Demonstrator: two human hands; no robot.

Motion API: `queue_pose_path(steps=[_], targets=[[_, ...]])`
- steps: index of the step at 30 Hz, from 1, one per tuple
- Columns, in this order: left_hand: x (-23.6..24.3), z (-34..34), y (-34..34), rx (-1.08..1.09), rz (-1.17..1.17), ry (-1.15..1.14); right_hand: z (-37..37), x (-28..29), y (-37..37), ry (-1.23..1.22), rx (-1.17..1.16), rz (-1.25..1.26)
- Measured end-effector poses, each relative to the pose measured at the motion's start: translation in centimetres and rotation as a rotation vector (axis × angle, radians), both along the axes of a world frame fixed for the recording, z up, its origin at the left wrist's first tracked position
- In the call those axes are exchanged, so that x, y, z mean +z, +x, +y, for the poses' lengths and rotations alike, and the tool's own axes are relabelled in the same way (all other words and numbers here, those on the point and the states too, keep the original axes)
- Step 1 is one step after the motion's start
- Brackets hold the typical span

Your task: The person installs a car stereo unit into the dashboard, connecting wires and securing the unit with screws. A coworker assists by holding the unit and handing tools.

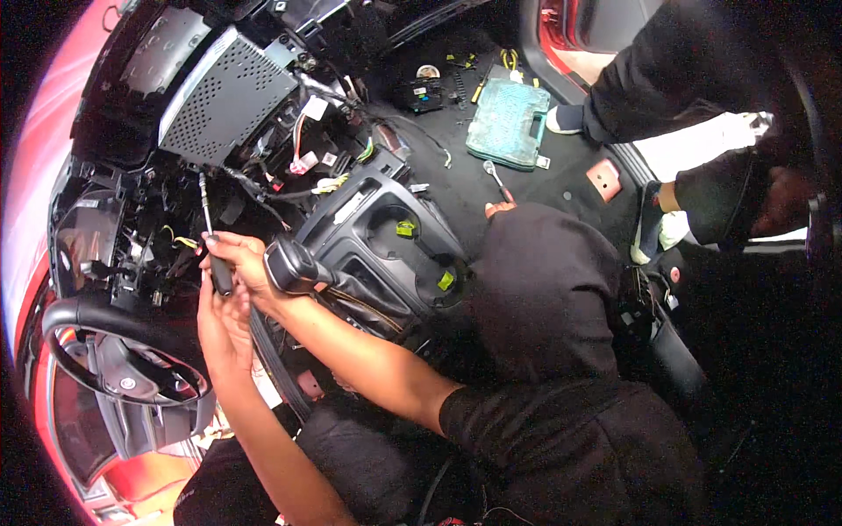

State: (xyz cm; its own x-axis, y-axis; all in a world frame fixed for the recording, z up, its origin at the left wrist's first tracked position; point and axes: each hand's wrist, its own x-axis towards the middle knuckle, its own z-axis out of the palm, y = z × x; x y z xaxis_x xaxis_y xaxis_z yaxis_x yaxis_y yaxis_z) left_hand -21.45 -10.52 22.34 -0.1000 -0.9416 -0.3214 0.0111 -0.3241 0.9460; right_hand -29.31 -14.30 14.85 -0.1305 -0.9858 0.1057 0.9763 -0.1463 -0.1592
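Observation:
My left hand [224,329] is closed around the black handle of a long-shafted screwdriver [208,215]. My right hand [244,261] has its fingers curled at the same tool, where shaft meets handle. The tool's tip reaches the dark dashboard cavity, just under the lower edge of a perforated metal box [226,101]; what it touches there is too dark to tell. Beside my right wrist stands the gear lever knob [291,266]. Loose wires with a white connector [303,163] hang to the right of the tip.
Steering wheel [83,307] at left; centre console [351,210] at mid-view. Beyond lie a teal tool case [504,123], yellow-handled pliers [510,61] and a ratchet [496,179], with fingers [500,209] by its handle. Another person's legs [649,79] stand at the right.

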Motion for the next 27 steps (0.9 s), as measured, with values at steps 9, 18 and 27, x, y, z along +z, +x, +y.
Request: queue_pose_path(steps=[9, 18, 27], targets=[[-0.9, -1.7, -0.3, -0.034, 0.249, 0.030, -0.8, 0.0, -0.1, -0.056, 0.118, -0.214], [1.1, 0.5, -3.8, 0.057, -0.922, -0.773, -1.5, 1.0, -0.4, -0.107, 0.133, -0.210], [-2.5, -3.7, -3.3, -0.120, 0.678, 0.097, 0.1, 1.1, -0.8, -0.013, -0.169, 0.136]])
